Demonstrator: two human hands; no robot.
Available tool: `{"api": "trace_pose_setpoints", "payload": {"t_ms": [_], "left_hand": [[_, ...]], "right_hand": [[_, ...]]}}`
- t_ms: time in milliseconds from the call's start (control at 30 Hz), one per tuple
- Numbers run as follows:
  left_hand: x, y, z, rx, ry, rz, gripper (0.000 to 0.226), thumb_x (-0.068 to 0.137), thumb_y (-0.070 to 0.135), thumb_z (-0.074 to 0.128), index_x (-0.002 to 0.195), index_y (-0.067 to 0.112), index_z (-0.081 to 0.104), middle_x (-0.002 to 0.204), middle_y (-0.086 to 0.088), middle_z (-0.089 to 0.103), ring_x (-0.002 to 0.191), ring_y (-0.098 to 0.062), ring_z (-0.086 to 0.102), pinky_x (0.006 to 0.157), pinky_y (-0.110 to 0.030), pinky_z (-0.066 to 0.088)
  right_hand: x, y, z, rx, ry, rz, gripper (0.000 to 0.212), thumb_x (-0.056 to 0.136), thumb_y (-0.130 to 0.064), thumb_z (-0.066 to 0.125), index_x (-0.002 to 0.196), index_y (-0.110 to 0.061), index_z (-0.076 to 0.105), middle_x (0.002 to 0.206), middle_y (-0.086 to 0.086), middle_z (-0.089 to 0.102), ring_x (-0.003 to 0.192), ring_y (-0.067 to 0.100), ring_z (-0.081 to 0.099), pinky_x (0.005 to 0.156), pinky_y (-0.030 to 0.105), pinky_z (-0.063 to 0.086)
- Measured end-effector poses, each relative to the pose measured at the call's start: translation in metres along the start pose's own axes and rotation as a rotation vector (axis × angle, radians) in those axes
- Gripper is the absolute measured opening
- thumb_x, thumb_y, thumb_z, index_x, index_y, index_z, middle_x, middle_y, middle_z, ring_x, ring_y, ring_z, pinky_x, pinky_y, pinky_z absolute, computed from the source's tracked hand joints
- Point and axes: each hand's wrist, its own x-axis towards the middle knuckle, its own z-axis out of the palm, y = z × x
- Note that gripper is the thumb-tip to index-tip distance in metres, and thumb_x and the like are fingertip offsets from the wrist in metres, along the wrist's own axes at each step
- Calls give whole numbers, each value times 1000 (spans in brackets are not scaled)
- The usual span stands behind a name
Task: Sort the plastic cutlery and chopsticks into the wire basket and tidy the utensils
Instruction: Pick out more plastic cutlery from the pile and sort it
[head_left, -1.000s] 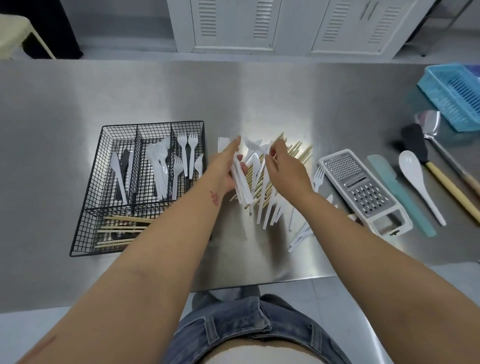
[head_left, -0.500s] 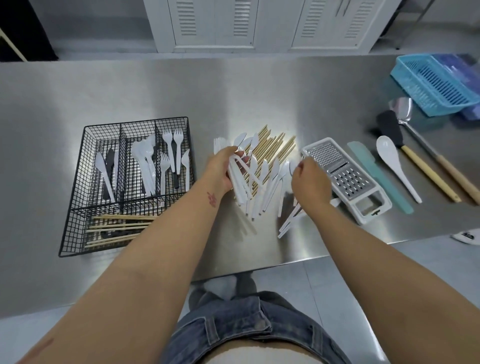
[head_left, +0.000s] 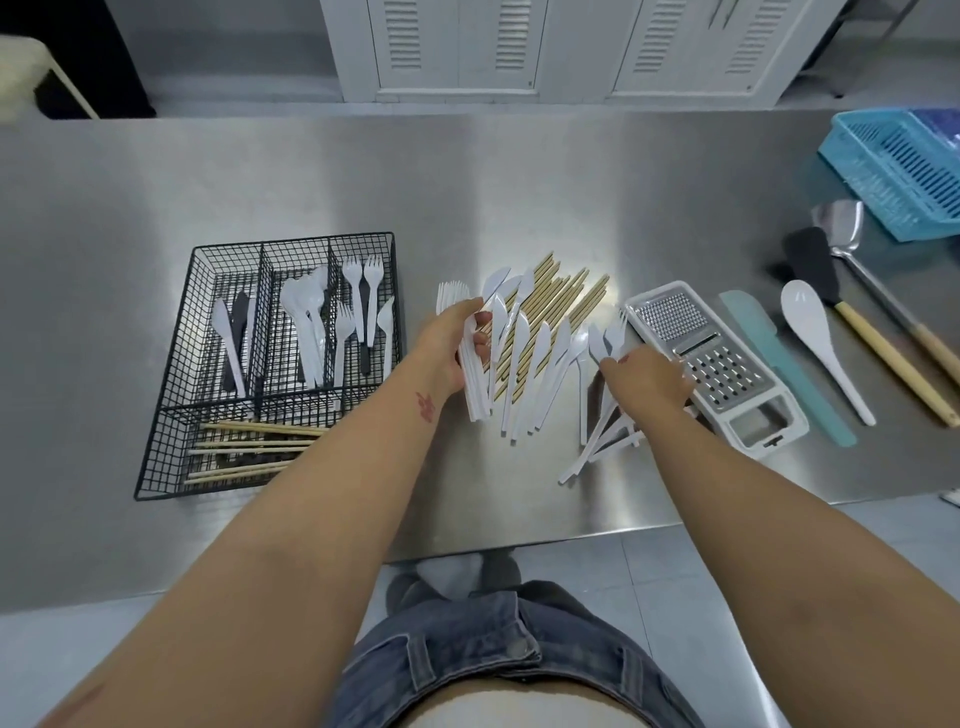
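Note:
A black wire basket (head_left: 171, 395) stands on the steel counter at the left, holding white knives, spoons and forks in its three back compartments and wooden chopsticks (head_left: 249, 449) across the front one. My left hand (head_left: 452, 343) grips a bundle of white plastic forks (head_left: 470, 374) just right of the basket. Beside it lies a pile of white knives (head_left: 530, 364) over loose chopsticks (head_left: 566, 296). My right hand (head_left: 649, 379) reaches down onto a smaller heap of white forks and spoons (head_left: 602, 338), fingers curled at one of them; the grip itself is hidden.
A white box grater (head_left: 717, 364) lies right beside my right hand. Further right are a teal spatula (head_left: 779, 364), a white rice spoon (head_left: 821, 338), a black spatula (head_left: 815, 265), a steel turner (head_left: 847, 223) and a blue plastic basket (head_left: 904, 166). The counter's front edge is near.
My right hand left the bundle and moved right and down to the smaller heap by the grater. My left hand keeps the forks and has barely shifted.

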Motion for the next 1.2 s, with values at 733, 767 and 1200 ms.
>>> {"api": "trace_pose_setpoints", "payload": {"t_ms": [733, 767, 1200], "left_hand": [[11, -6, 4, 185, -76, 215, 54, 74, 29, 85, 118, 4, 64, 88, -9, 70, 68, -21, 62, 59, -31, 54], [12, -6, 4, 166, -56, 221, 39, 80, 21, 80, 112, 4, 65, 83, -8, 70, 66, -20, 60, 58, -30, 53], [4, 13, 1, -183, -20, 197, 25, 87, 16, 73, 104, 7, 57, 77, -6, 60, 48, -14, 49, 53, -27, 50]], "right_hand": [[-71, -75, 4, 156, 89, -648, 27, 99, -42, 46, 100, -18, 58, 91, -3, 67, 86, 19, 62, 94, 44, 39], [-71, -74, 4, 162, 86, -658, 26, 99, -40, 46, 99, -18, 59, 92, -4, 66, 87, 19, 61, 94, 44, 39], [-72, -89, 8, 408, -541, -461, 50, 81, -50, 66, 115, -19, 47, 99, 0, 68, 76, 16, 72, 75, 36, 58]]}}
